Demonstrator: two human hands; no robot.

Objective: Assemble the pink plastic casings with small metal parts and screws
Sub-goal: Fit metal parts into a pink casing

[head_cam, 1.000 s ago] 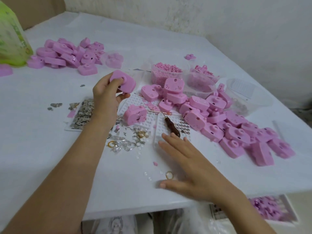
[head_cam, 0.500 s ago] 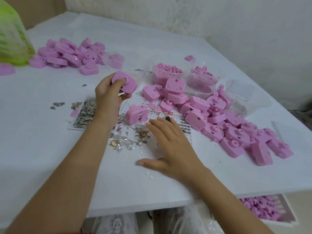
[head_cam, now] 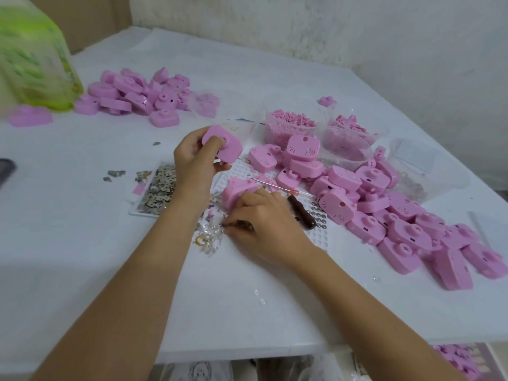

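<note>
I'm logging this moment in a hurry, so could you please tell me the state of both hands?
Left hand: grips a pink casing.
Right hand: curled down at the small metal parts; whether it holds one cannot be told.

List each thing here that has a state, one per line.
Left hand, grips a pink plastic casing, raised.
Right hand, fingertips down in the loose small metal parts; pinch unclear.
Second pink casing, resting on the white tray.
Brown-handled screwdriver, lying on the tray, not held.
Clear plastic tub of pink pieces, lidless, filled.
</note>
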